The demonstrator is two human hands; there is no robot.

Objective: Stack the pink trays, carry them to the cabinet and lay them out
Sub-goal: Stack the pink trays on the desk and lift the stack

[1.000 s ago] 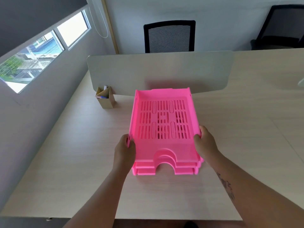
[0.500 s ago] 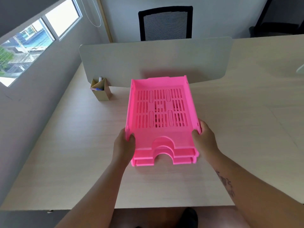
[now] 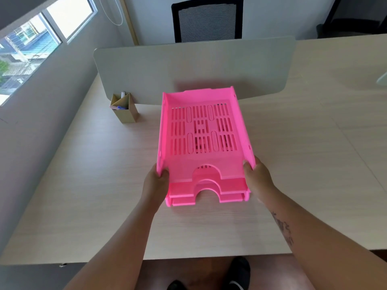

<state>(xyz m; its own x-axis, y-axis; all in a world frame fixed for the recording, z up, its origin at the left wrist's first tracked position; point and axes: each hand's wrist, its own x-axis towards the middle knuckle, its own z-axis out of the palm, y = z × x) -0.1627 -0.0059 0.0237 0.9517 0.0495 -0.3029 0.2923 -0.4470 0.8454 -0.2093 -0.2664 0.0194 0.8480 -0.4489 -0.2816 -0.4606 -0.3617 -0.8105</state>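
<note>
Before the desk divider (image 3: 192, 65), left hand (image 3: 156, 185) and right hand (image 3: 258, 178) pinch the side walls of the pink letter-tray stack (image 3: 201, 143); likely light, stiff, slick plastic.

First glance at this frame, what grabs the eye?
The pink trays, stacked mid-desk and gripped at their near corners by the left hand and right hand. Behind them stands a grey divider with a black chair beyond, and a cardboard pen holder sits to the left.
</note>
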